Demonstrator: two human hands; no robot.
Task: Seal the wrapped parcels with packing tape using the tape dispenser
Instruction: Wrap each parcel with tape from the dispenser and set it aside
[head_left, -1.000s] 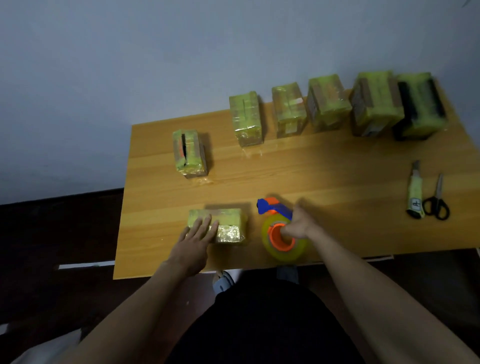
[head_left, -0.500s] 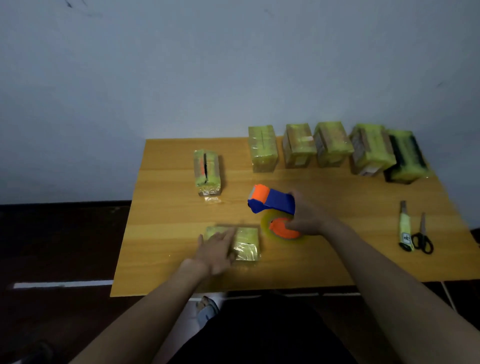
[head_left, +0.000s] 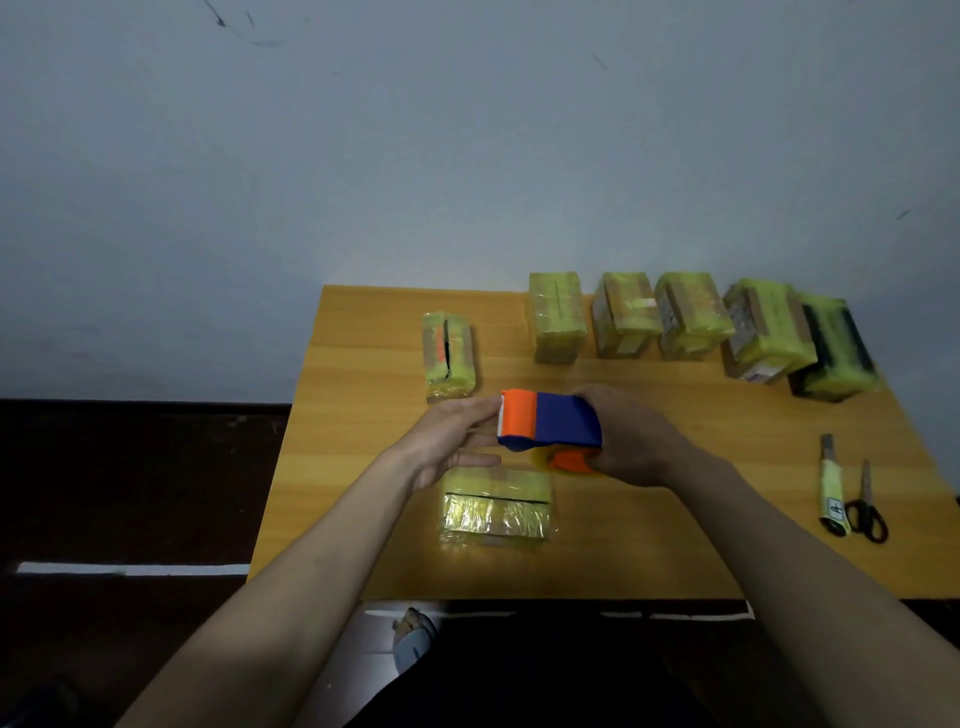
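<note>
The right hand (head_left: 631, 441) grips the tape dispenser (head_left: 550, 427) above the table (head_left: 649, 545), the left hand (head_left: 449, 441), fingers straight, touches its front, and the parcel (head_left: 496, 506) lies crosswise just below both.

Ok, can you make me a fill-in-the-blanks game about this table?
1. The right hand holds the tape ____.
2. Beside the knife lie black ____.
3. Along the wall stand ____ parcels in a row.
4. The parcel nearest the person lies ____ the dispenser.

Missing words: dispenser; scissors; five; below
</note>
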